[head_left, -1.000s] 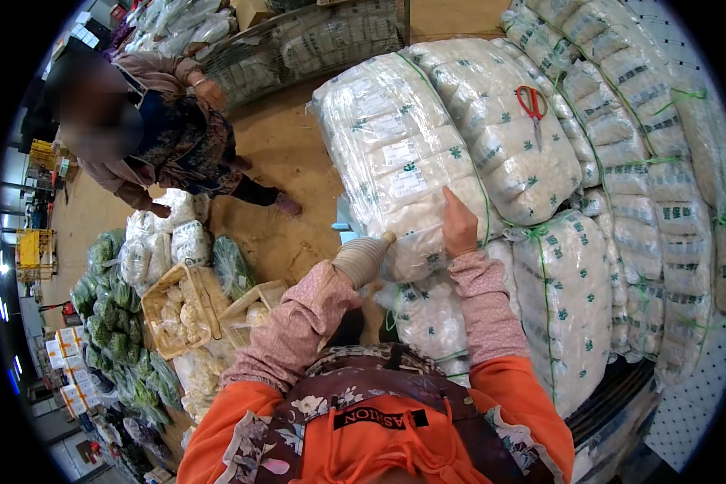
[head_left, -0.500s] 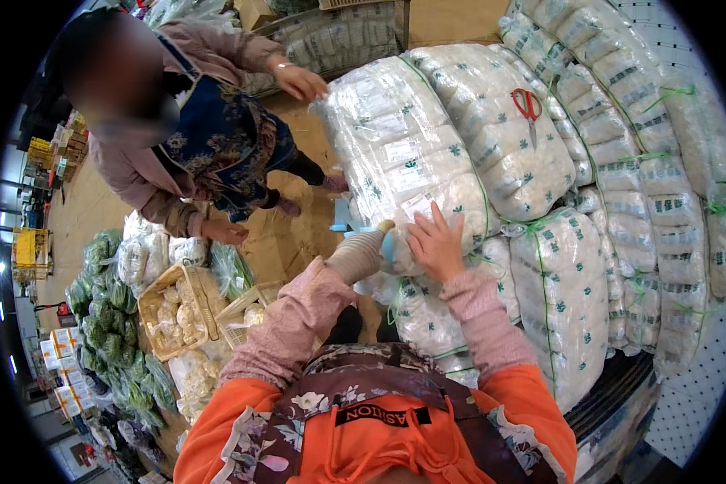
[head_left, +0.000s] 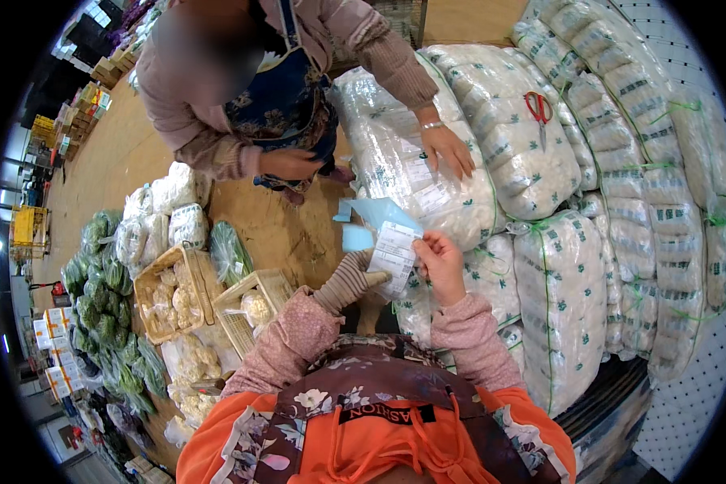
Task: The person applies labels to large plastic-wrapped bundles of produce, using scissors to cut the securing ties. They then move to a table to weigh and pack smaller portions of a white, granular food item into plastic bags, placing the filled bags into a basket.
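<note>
My left hand (head_left: pixel 356 276), in a striped knitted glove, grips the lower part of a white printed label sheet (head_left: pixel 392 254). My bare right hand (head_left: pixel 441 266) pinches the same sheet at its upper right. Blue backing paper (head_left: pixel 357 237) hangs beside and behind it. Just beyond lies a big clear-wrapped bale of white packages (head_left: pixel 375 129) bearing stuck-on labels. A co-worker (head_left: pixel 290 89) bends over it from the left, one hand (head_left: pixel 448 149) spread on or just above its top. Red-handled scissors (head_left: pixel 538 109) rest on the neighbouring bale.
Tied white bales (head_left: pixel 562 306) are piled to the right. At the lower left stand yellow plastic crates (head_left: pixel 141 282) of pale bagged produce, bags of greens (head_left: pixel 105 315), white sacks (head_left: pixel 187 226) and white boxes (head_left: pixel 60 323). The brown floor (head_left: pixel 121 177) runs toward distant stacked cartons (head_left: pixel 77 125).
The co-worker has come forward and reached over the front bale. My hands have drawn a label sheet and blue backing toward me; my right hand went from spread on the bale to pinching the sheet.
</note>
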Demonstrator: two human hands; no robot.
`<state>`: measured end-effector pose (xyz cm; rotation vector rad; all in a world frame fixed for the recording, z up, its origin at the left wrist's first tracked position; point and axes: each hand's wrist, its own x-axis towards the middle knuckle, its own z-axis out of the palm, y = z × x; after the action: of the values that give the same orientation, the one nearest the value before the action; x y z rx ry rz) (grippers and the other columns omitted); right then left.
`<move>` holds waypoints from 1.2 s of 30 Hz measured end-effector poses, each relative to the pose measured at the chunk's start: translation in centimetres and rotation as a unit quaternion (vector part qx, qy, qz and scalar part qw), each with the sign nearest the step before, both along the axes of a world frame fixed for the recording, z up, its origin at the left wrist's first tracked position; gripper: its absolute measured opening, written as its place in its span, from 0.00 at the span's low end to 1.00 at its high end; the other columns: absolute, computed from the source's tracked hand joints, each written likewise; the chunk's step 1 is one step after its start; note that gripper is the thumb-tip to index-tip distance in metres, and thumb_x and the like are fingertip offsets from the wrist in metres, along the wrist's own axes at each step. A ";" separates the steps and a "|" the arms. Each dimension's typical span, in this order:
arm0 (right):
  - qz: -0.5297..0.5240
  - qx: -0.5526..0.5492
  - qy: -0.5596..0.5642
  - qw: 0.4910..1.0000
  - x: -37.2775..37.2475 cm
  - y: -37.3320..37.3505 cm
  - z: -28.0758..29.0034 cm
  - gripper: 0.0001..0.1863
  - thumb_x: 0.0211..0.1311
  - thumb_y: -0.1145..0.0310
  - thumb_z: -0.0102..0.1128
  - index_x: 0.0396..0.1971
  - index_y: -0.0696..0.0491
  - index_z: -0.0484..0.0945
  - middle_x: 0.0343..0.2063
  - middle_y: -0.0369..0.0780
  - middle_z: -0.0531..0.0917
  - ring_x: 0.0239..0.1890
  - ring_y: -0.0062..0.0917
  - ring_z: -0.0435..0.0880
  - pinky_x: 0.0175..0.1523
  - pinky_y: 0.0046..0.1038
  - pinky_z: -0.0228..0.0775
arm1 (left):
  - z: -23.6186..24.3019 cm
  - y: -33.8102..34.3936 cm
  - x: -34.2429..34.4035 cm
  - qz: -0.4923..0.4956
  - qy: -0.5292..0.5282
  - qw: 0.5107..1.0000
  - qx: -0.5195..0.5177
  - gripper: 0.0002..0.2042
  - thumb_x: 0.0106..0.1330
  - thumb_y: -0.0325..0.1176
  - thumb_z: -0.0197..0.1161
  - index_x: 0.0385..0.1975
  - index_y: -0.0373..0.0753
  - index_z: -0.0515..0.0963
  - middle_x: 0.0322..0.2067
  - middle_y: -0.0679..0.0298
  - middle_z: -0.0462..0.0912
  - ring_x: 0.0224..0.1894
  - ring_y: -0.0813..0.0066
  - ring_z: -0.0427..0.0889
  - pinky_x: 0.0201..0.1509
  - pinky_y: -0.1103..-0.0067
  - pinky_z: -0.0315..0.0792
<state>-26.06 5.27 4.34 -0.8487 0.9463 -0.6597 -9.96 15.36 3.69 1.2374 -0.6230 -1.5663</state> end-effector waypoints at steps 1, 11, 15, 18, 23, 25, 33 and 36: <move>-0.012 -0.196 0.086 0.977 0.1 -0.1 0.4 0.09 0.51 0.70 0.63 0.31 0.55 0.75 0.19 0.31 0.74 0.21 0.16 0.73 0.23 0.21 0.62 | 0.0 -0.1 -0.3 0.018 0.004 1.000 0.011 0.17 0.52 0.23 0.63 0.43 0.32 0.73 0.38 0.63 0.79 0.41 0.76 0.77 0.46 0.78 0.71; 0.201 -0.087 0.090 0.972 -8.3 -5.7 -2.0 0.11 0.55 0.68 0.59 0.36 0.58 0.78 0.27 0.32 0.79 0.28 0.15 0.75 0.32 0.18 0.67 | 0.5 0.5 0.8 -0.204 -0.345 0.913 -0.069 0.19 0.51 0.25 0.59 0.46 0.36 0.70 0.29 0.59 0.77 0.32 0.72 0.76 0.37 0.77 0.71; 0.092 -0.114 0.096 0.985 -13.2 -8.9 -2.6 0.15 0.55 0.69 0.59 0.43 0.58 0.76 0.33 0.33 0.79 0.33 0.15 0.76 0.35 0.17 0.68 | 5.5 -4.4 -1.9 -0.348 -0.493 0.796 0.057 0.27 0.53 0.29 0.59 0.55 0.39 0.61 0.32 0.54 0.78 0.37 0.64 0.79 0.39 0.69 0.72; 0.273 -0.231 0.125 0.925 -10.7 -9.1 0.6 0.18 0.53 0.68 0.61 0.44 0.58 0.75 0.37 0.35 0.80 0.37 0.16 0.76 0.38 0.18 0.68 | 3.0 -10.1 -4.9 -0.391 -0.516 0.762 0.038 0.22 0.62 0.31 0.52 0.57 0.39 0.60 0.43 0.52 0.77 0.46 0.64 0.77 0.47 0.67 0.71; 0.417 -0.566 0.190 0.685 -7.3 -10.8 2.0 0.28 0.43 0.64 0.67 0.47 0.58 0.71 0.42 0.44 0.77 0.41 0.37 0.77 0.43 0.33 0.71 | -5.2 -14.2 -8.1 -0.465 -0.540 0.693 0.109 0.18 0.62 0.39 0.51 0.50 0.40 0.68 0.42 0.53 0.77 0.46 0.63 0.77 0.47 0.69 0.71; 0.462 -0.556 0.226 0.653 -5.8 -10.8 2.2 0.28 0.42 0.63 0.67 0.46 0.59 0.70 0.42 0.45 0.76 0.42 0.41 0.76 0.44 0.36 0.70 | -11.6 -12.6 -8.8 -0.501 -0.604 0.617 0.056 0.18 0.61 0.43 0.51 0.47 0.41 0.71 0.41 0.53 0.78 0.44 0.62 0.78 0.46 0.70 0.72; 0.447 -0.527 0.476 0.544 -8.4 -7.1 -3.3 0.21 0.40 0.67 0.67 0.36 0.55 0.70 0.35 0.44 0.72 0.37 0.35 0.79 0.39 0.35 0.72 | -5.0 -11.0 -9.5 -0.455 -0.624 0.626 0.108 0.16 0.60 0.40 0.50 0.44 0.41 0.74 0.44 0.54 0.77 0.47 0.59 0.76 0.47 0.69 0.71; 0.454 -0.554 0.415 0.561 -9.3 -8.0 -2.6 0.25 0.39 0.67 0.67 0.40 0.54 0.70 0.37 0.43 0.71 0.34 0.37 0.79 0.35 0.35 0.72 | -5.2 -11.7 -9.9 -0.302 -0.559 0.743 0.212 0.21 0.66 0.46 0.38 0.45 0.37 0.72 0.47 0.54 0.76 0.51 0.56 0.74 0.50 0.64 0.68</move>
<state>-35.37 -2.69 1.72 -2.7302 0.6065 0.2680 -19.86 3.62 -1.56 2.5466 -1.6148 -1.3267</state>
